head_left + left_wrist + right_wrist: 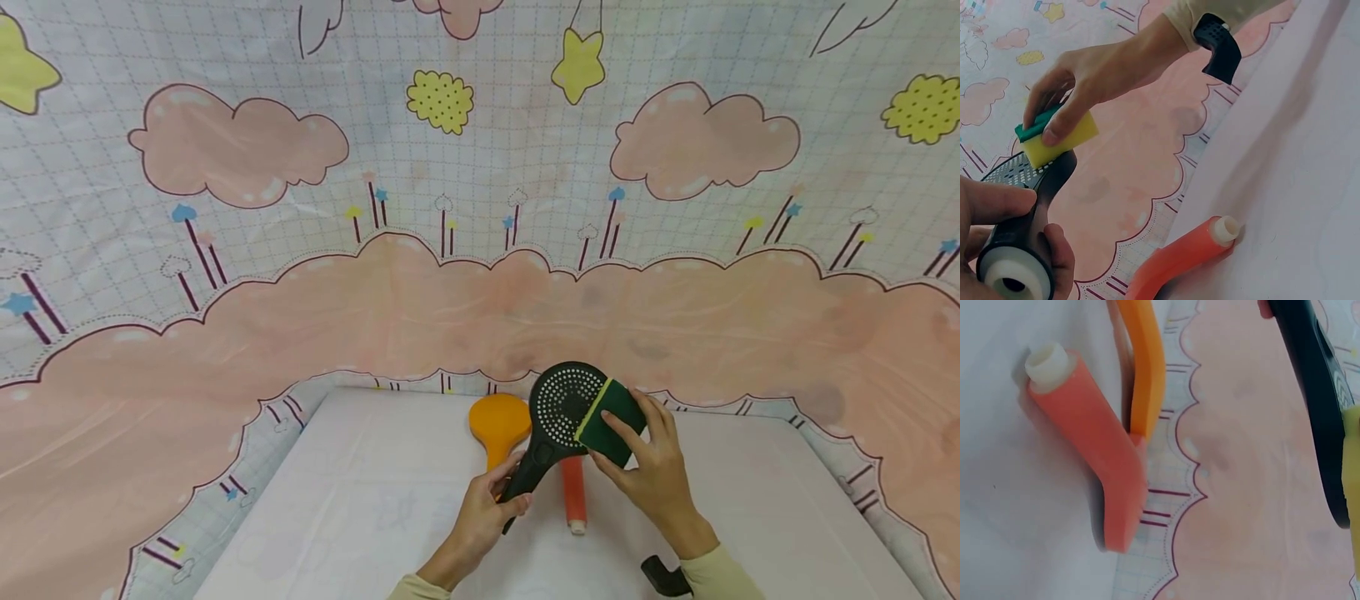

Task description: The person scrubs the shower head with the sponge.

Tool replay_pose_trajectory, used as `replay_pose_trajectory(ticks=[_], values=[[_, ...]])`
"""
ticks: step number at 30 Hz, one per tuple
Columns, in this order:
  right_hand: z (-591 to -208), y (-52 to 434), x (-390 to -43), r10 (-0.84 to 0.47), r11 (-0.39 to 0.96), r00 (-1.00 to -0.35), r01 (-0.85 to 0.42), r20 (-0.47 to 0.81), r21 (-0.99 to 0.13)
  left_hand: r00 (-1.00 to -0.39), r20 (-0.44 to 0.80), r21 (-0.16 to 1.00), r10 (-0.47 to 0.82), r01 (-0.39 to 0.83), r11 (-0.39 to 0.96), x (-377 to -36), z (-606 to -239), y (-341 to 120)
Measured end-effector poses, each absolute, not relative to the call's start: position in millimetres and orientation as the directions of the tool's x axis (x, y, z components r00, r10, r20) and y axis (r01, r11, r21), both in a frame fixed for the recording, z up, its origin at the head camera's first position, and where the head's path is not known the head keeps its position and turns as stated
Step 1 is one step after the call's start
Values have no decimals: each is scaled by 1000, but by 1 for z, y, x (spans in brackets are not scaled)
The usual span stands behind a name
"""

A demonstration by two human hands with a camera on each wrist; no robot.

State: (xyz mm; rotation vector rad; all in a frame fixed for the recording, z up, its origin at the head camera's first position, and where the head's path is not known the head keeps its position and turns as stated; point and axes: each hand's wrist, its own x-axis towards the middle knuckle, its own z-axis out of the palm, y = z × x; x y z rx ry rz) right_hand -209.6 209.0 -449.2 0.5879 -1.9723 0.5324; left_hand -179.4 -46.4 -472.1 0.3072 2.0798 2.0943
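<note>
My left hand (483, 508) grips the handle of a black shower head (558, 404), lifted above the table with its dotted spray face toward me. A yellow sponge with a green scouring side (617, 425) is pinched between the thumb and fingers of my right hand (660, 471). In the left wrist view, the yellow side of the sponge (1066, 140) rests against the spray face. At the edge of the right wrist view are the shower head's dark side (1316, 406) and a strip of yellow sponge (1352, 475); the right hand is mostly out of that frame.
An orange shower head (498, 419) and a red shower head (573, 492) lie on the white table (360, 508) behind and below the held one. A black wrist mount (663, 575) sits by the right sleeve. Patterned cloth (480, 308) rises behind the table.
</note>
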Motion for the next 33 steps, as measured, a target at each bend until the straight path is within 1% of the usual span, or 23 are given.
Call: replay_pose_trajectory(ticks=[4,8,16,20,23,29,33], values=[[-451,205,-206,-190,786,-447,-602,874,-137,-966,31,1000,257,29,-12,-180,-472,-46],[-453,199,-202,-202,789,-462,-599,864,-135,-966,38,999,256,36,-10,-181,-471,-44],[-453,195,-199,-229,816,-454,-572,861,-85,-966,43,999,255,39,-20,-180,-470,-43],[-452,196,-201,-235,805,-436,-589,869,-77,-966,40,999,254,38,-15,-180,-471,-45],[-452,198,-204,-232,795,-426,-601,874,-82,-966,25,1000,257,25,-4,-181,-471,-46],[-451,206,-210,-202,791,-444,-599,873,-122,-961,4,1000,276,7,10,-179,-472,-50],[-452,209,-214,-175,802,-433,-584,884,-127,-959,-19,999,281,-12,30,-178,-473,-52]])
